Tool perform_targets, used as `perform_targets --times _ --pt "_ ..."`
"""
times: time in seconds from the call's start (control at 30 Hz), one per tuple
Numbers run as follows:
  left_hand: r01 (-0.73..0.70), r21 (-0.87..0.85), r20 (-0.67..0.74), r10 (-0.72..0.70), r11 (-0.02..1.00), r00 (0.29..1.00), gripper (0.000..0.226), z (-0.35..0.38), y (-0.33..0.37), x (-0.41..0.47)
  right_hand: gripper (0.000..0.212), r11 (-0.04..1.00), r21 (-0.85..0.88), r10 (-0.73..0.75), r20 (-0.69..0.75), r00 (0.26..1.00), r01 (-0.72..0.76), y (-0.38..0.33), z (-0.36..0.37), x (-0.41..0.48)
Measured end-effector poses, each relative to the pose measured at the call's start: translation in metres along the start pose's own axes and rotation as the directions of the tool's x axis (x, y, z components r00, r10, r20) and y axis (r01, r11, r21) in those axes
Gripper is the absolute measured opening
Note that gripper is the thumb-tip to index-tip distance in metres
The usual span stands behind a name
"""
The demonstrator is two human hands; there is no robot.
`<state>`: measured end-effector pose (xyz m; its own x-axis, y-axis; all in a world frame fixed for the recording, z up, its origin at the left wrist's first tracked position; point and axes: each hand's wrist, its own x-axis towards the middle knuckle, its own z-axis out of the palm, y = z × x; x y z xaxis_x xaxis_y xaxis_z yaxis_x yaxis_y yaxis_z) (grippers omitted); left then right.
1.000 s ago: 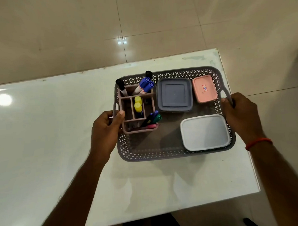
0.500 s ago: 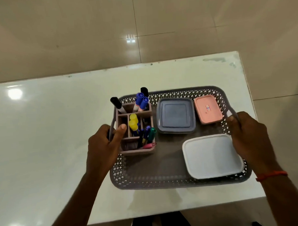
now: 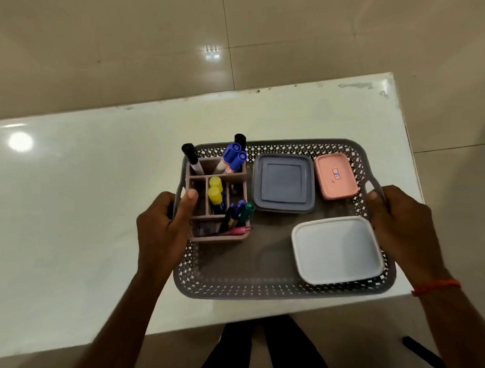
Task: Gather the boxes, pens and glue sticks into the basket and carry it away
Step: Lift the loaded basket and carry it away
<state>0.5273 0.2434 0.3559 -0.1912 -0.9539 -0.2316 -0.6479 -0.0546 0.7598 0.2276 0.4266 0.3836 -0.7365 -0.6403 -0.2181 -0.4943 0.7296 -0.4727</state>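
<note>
Two hands grip the basket [image 3: 268,289] by its side handles. Wide bare table [image 3: 70,205] lies to the left. Left hand [image 3: 161,232] has its fingers curled round the left handle, thumb pressed on the organizer [image 3: 218,236], which stands in the basket's left part with markers [image 3: 233,157], glue sticks [image 3: 215,192] and pens [image 3: 238,214]. Grey box [image 3: 283,183] sits mid-back, pink box [image 3: 336,175] just beside it, white box [image 3: 337,249] in the front right. Right hand [image 3: 404,226] wraps the right handle. The basket's near rim lies close to the table's front edge, its right side near the right edge, with open floor [image 3: 454,105] beyond.
</note>
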Motion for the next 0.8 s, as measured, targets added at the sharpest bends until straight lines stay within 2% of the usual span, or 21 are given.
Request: perform_targets --times 0.1,0.37,0.6,0.8 --pt "0.011 -0.043 -0.034 -0.012 0.999 0.999 0.058 -0.007 0.0 -0.003 0.032 1.0 0.009 -0.008 -0.009 1.0 0.008 -0.004 0.0 -0.001" --pt "-0.003 -0.02 -0.081 0.001 1.0 0.997 0.048 -0.044 0.016 -0.016 0.03 0.999 0.013 -0.034 -0.009 0.999 0.034 -0.028 -0.02 -0.012" --pt "0.053 -0.023 -0.137 -0.056 0.998 0.989 0.048 -0.107 0.066 -0.057 0.028 0.997 0.055 -0.051 0.034 0.998 0.049 -0.064 -0.069 -0.045" --pt "0.011 -0.013 -0.131 -0.013 1.0 0.991 0.049 -0.169 0.115 -0.082 0.028 0.993 0.079 -0.094 0.018 0.995 0.093 -0.097 -0.122 -0.071"
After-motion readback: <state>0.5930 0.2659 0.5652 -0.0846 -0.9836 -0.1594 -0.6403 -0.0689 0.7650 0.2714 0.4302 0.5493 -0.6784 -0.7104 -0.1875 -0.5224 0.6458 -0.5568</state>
